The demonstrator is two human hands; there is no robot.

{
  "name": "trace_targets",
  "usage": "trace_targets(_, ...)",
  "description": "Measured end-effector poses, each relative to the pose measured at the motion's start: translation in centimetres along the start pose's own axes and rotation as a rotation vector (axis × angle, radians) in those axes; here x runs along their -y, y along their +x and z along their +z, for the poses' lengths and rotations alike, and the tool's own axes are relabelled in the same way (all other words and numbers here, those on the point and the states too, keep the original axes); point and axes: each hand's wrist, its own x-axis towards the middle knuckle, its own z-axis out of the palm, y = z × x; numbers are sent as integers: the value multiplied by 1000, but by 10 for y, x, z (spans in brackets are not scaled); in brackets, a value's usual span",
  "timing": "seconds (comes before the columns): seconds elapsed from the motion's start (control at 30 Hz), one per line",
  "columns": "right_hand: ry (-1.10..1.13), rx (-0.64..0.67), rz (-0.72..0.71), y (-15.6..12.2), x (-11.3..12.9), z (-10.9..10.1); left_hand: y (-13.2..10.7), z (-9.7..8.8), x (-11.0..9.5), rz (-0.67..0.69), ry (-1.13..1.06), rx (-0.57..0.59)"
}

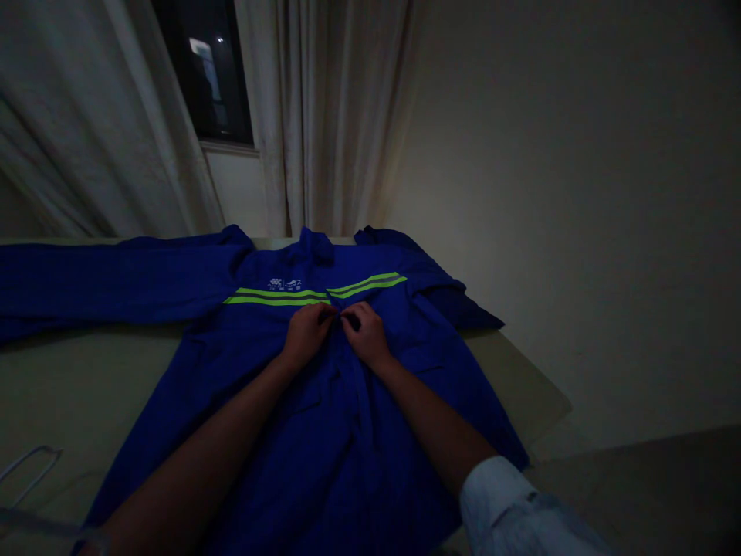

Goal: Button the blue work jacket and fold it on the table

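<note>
A blue work jacket (231, 401) lies spread front up, its collar at the far side. Yellow-green reflective stripes (278, 297) cross the chest, and a white printed logo sits above them on the left. Just below the stripes, my left hand (308, 330) pinches one side of the front opening. Close beside it, my right hand (366, 330) pinches the other side. The fingertips of both hands nearly meet at the jacket's middle. Whatever fastener may be between them is too small and dark to make out.
The jacket rests on a pale table (532, 378), with one sleeve (116, 282) stretched out to the left. A wire hanger (35, 463) shows at the lower left. Behind stand long curtains (329, 116), a dark window (211, 77) and a plain wall (579, 193) on the right.
</note>
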Motion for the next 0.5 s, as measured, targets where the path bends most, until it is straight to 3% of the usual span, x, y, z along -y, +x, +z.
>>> trace_targets(0.23, 38, 2, 27, 2, -2, 0, -4, 3, -4, 75, 124, 28)
trace_targets(0.5, 95, 26, 76, 4, -9, 0, 0, 0, 3, 112, 92, 67)
